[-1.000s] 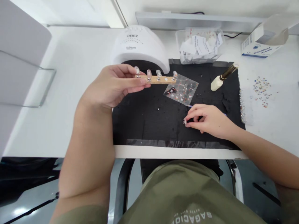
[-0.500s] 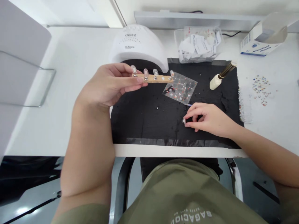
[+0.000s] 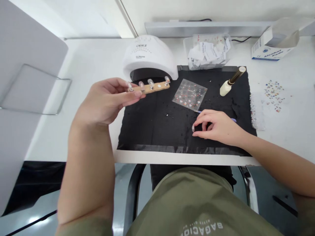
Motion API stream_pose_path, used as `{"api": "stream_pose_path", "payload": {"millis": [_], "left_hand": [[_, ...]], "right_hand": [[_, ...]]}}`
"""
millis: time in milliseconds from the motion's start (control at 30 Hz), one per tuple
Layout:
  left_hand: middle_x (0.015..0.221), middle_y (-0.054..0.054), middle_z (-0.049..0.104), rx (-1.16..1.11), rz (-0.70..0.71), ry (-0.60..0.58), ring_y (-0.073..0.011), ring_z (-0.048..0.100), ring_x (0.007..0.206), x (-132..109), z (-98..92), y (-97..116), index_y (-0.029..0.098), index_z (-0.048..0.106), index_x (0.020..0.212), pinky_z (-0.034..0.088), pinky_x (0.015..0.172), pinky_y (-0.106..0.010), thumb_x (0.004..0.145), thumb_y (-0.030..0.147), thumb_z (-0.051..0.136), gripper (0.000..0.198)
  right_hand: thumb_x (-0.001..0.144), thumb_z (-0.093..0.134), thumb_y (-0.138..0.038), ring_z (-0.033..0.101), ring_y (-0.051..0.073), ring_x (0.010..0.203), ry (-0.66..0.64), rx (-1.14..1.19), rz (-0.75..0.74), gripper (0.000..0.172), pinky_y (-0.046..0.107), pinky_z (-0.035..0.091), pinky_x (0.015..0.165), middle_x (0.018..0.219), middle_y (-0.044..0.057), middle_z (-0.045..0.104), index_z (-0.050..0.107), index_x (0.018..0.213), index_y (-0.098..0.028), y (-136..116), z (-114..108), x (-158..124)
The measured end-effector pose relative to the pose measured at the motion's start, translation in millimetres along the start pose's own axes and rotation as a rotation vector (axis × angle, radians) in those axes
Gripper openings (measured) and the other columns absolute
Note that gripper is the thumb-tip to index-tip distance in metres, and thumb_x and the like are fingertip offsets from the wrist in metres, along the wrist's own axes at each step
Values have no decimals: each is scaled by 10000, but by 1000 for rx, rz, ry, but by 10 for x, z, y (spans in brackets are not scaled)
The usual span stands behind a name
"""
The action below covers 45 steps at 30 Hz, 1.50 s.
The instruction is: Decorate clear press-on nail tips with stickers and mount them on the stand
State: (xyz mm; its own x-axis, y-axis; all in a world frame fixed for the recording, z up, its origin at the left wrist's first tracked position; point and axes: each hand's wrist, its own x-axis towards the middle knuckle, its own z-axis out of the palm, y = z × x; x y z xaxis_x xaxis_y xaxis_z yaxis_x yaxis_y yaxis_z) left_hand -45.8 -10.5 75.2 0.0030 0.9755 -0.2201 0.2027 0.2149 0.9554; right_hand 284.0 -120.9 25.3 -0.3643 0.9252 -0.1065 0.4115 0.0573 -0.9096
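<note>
My left hand (image 3: 108, 96) pinches one end of a wooden nail display strip (image 3: 157, 87), raised in front of the white lamp. Several clear false nails stand on it on small metal mounts, with a bare white dot between two of them. Low over the black mat, my right hand (image 3: 214, 126) is closed, thumb and fingertips pinching a small false nail (image 3: 193, 128). Under this hand lies a thin purple-handled tool (image 3: 233, 120), partly hidden. A clear sticker sheet (image 3: 190, 94) with small red and white designs lies flat just beyond it.
A white nail lamp (image 3: 150, 54) stands at the back. A clear tub of alcohol pad packets (image 3: 208, 52), an open alcohol pads box (image 3: 273, 46) and a cream polish bottle (image 3: 225, 88) are at the right, near scattered rhinestones (image 3: 274, 93). The black mat (image 3: 147, 131) covers the middle.
My left hand has moved left and slightly nearer with the strip, uncovering the sticker sheet's corner. My right hand stays nearly in place, the false nail still pinched and turned a little.
</note>
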Motion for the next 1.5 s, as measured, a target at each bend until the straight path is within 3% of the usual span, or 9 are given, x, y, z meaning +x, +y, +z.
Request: {"api": "stream_pose_path", "payload": {"millis": [200,300,467,700,800,900,1067,1167,1500], "left_hand": [[937,-12,850,70,-33,-10,-201,774,910,-174,-183,-306,231,769,737,660,952,-430,624,308,1115,373],[780,-2,784,293,-1,-25,-195,707,756,-242,-213,-416,241,743,746,570,769,-400,705,415,1064,368],[749,38,699,533,121,20,-153,527,691,-318,-206,-519,263,749,780,390,689,-344,725,503,1019,366],[754,33,659,606,116,-23,-171,553,678,-328,-259,-542,275,799,1010,412,699,-343,664,570,1012,503],[960,12,714,595,147,61,-137,547,674,-460,-239,-467,274,767,1086,432,696,-339,681,524,1051,554],[911,40,622,590,356,225,-114,434,648,-679,-102,-414,279,754,1074,383,657,-332,846,455,999,378],[901,21,728,589,615,-232,-133,613,664,-871,366,-482,281,814,1050,525,672,-319,972,332,895,124],[992,-22,789,598,682,-379,-188,739,843,-811,662,-552,236,838,1148,589,788,-339,971,302,915,204],[931,-15,843,627,694,-447,-207,782,843,-646,1022,-524,255,884,988,541,824,-392,981,182,835,88]], "right_hand": [[871,939,-299,670,104,660,3,-15,-27,127,301,588,684,1005,26,758,861,941,-225,8,5,-5],[872,923,-294,674,102,656,7,-25,-34,122,293,582,675,997,24,750,849,934,-220,9,10,-6],[872,916,-328,695,118,664,17,-33,-36,144,285,573,640,1017,37,759,822,915,-227,7,18,-6],[868,888,-291,725,119,686,34,-43,-62,123,309,608,709,1009,23,742,790,895,-222,-23,19,-11],[877,874,-286,730,120,694,50,-54,-74,119,311,612,712,1007,20,735,776,894,-220,-33,22,-20],[891,847,-283,722,130,727,69,-80,-89,104,320,624,723,1021,29,735,762,905,-225,-43,30,-36],[912,801,-263,698,158,778,84,-155,-117,86,338,617,726,1032,43,719,723,933,-232,-76,39,-62],[922,784,-261,626,152,726,88,-219,-124,81,338,562,688,964,27,668,708,931,-234,-96,12,-79],[989,787,-239,637,179,754,-51,-526,-28,55,362,496,712,1053,63,689,811,1037,-228,-65,-167,-147]]}}
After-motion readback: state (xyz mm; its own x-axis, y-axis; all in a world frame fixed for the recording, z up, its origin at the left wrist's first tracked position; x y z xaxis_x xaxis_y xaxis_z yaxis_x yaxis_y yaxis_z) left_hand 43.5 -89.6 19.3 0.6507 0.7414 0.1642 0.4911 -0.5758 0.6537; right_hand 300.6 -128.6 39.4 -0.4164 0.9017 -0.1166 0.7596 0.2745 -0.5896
